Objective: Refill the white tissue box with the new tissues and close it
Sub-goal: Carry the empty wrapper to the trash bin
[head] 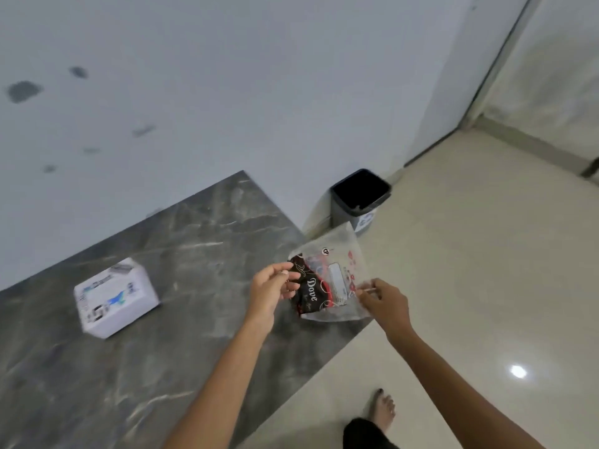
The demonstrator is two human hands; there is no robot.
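Head view: clear plastic wrapper (pixel 337 273) pinched between left hand (pixel 270 288) and right hand (pixel 384 303) fingertips; white tissue box (pixel 115 298) lies well left. Grip should be kept firm.

The white tissue box (pixel 115 298) is motion-blurred; its printing cannot be read, and whether it is open or closed cannot be told. The left hand (pixel 270 291) covers the near edge of the dark wrapper (pixel 309 294). The clear plastic bag (pixel 337 277) veils its contents, and the small print is illegible. The bin (pixel 359 197) interior is black. Both forearms and the bare foot (pixel 384 408) are partly cut off or hidden at the bottom of the view.
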